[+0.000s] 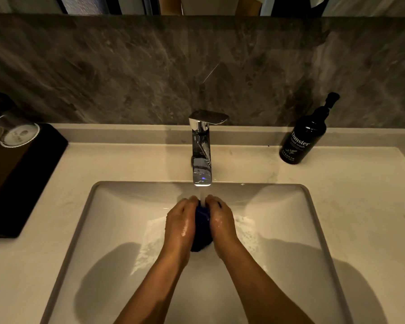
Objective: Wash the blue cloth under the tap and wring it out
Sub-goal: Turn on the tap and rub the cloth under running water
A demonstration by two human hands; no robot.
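The blue cloth (pixel 202 220) is bunched into a dark wad between my two hands, low in the white sink (pixel 108 206). My left hand (pixel 180 220) grips its left side and my right hand (pixel 221 218) grips its right side, fingers curled over the top. Water runs from the chrome tap (pixel 201 157) straight down onto the cloth between my fingertips. Both hands are wet. Most of the cloth is hidden by my palms.
A black hand wash pump bottle (pixel 305 139) stands on the counter at the back right. A dark tray (pixel 17 181) with capped glasses (pixel 17 132) sits on the left. Foamy water spreads over the sink floor beside my hands.
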